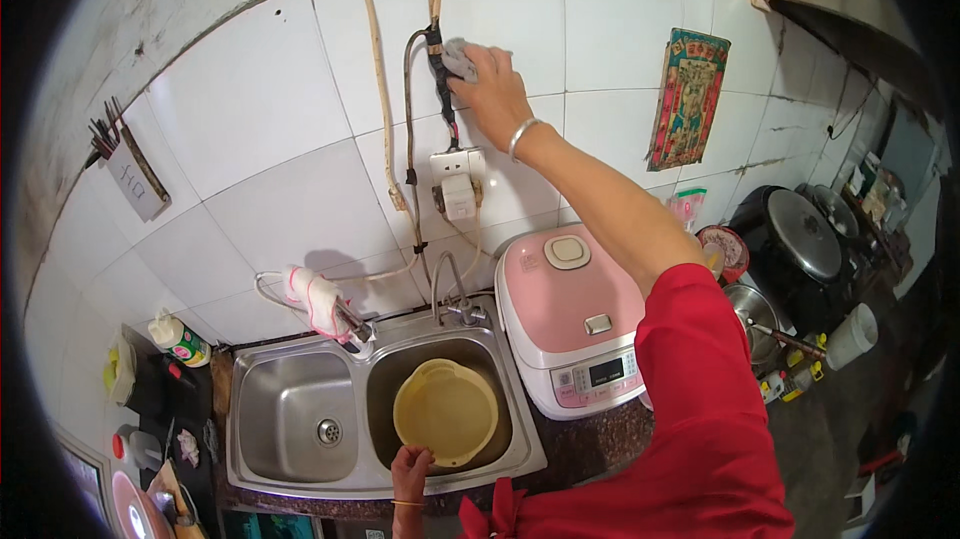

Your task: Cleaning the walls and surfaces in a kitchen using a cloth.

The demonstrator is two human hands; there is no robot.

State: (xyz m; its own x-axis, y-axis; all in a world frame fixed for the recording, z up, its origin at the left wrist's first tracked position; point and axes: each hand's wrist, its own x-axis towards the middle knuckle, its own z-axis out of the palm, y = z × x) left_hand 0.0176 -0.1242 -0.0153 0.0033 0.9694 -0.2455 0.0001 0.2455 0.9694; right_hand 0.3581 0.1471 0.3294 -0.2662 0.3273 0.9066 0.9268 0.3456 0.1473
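Observation:
My right hand [491, 96], with a silver bangle at its wrist, presses a crumpled grey cloth [459, 60] to the white wall tiles. The cloth is right beside a cable joint wrapped in black tape [441, 78]. Below that hand is a wall socket [455, 162] with a white plug adapter [458, 196] in it. My left hand [412, 468] is low over the sink's front edge, fingers curled, with nothing visible in them. It is close to the rim of a yellow plastic basin [445, 411]; whether they touch I cannot tell. The basin sits in the right bowl of a steel double sink [296, 408].
A pink and white rice cooker [574, 299] stands right of the sink, under my right arm. Beside the steel faucet [448, 284], a white cloth with pink edging [319, 299] hangs over a second tap. Pots, including a lidded wok [802, 235], stand far right; a detergent bottle [180, 340] is left.

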